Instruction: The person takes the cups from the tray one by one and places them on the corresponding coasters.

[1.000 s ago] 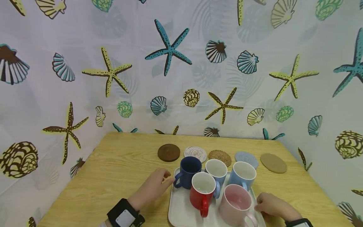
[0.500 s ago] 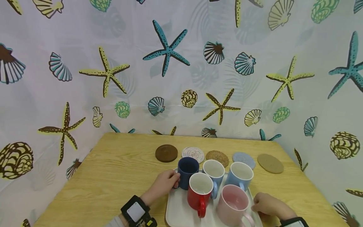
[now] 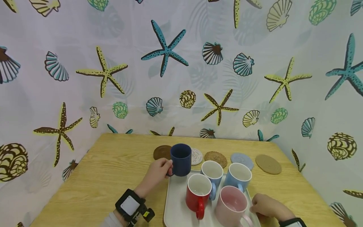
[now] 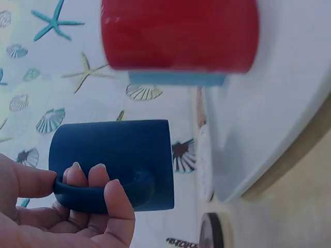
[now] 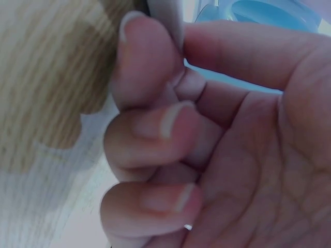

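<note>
My left hand point(image 3: 156, 170) grips the handle of a dark blue mug point(image 3: 181, 162), its fingers hooked through the handle in the left wrist view. The mug is upright, raised over the far left corner of the white tray point(image 3: 175, 201). On the tray stand a red mug point(image 3: 193, 198), a pink mug point(image 3: 230, 209) and two light blue mugs with white insides, one behind the red mug point(image 3: 216, 181) and one farther right point(image 3: 235, 180). At the tray's right edge my right hand point(image 3: 269, 206) pinches the rim between thumb and curled fingers.
Behind the tray lies a row of round coasters: dark brown point(image 3: 161, 153), speckled white point(image 3: 197, 157), woven brown point(image 3: 216, 158), grey-blue point(image 3: 242, 160) and tan point(image 3: 268, 164). The wooden table point(image 3: 113, 170) ends at a patterned curtain point(image 3: 136, 82).
My left hand has taken the dark blue mug by its handle and lifted it off the tray, up and slightly left toward the coasters. The right hand stays at the tray's edge.
</note>
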Demonstrator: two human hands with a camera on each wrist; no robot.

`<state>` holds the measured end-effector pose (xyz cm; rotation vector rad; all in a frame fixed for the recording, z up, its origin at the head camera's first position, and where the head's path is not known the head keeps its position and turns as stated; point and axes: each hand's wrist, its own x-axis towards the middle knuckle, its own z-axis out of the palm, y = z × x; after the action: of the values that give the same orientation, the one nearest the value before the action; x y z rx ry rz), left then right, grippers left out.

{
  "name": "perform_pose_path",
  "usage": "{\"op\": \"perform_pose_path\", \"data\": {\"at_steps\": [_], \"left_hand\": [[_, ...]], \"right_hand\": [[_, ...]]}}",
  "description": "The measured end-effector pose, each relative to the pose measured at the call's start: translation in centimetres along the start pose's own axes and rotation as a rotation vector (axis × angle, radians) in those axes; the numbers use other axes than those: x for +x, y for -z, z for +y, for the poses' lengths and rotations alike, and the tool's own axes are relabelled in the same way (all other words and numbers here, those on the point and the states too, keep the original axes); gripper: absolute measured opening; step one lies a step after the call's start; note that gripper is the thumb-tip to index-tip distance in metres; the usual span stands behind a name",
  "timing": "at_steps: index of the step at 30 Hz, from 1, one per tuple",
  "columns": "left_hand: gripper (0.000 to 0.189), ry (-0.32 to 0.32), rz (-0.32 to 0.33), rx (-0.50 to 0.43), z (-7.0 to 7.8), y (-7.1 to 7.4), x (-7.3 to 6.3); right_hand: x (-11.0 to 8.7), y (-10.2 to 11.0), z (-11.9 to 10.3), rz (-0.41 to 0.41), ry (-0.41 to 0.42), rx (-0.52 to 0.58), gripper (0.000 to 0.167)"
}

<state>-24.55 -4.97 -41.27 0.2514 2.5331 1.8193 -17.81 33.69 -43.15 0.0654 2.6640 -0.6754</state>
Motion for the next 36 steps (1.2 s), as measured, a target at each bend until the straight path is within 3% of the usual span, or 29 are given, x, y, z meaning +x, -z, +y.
{"op": "perform_pose_path", "data": {"at_steps": [8,14,20,31,36], "left_hand": [[0.031,-0.017,0.181,0.014,-0.4,1.1,3.6],[0.032,0.003,0.289,0.075,-2.3,0.4,6.2],[0.032,0.006,0.384,0.115,-4.3,-0.4,8.1],[0.03,0.03,0.412,0.145,-4.8,-1.1,8.2],[0.029,0.011,0.363,0.177,-4.6,-0.7,8.3]], "right_hand": [[0.1,0.2,0.1,-0.008,-0.018,-0.005,0.013],[-0.2,0.5,0.1,-0.005,-0.014,-0.001,0.015],[-0.3,0.3,0.4,-0.005,0.073,0.013,0.02],[-0.4,-0.2,0.9,0.01,0.123,-0.004,0.02],[-0.3,0.0,0.7,0.018,0.104,-0.004,0.02]]}}
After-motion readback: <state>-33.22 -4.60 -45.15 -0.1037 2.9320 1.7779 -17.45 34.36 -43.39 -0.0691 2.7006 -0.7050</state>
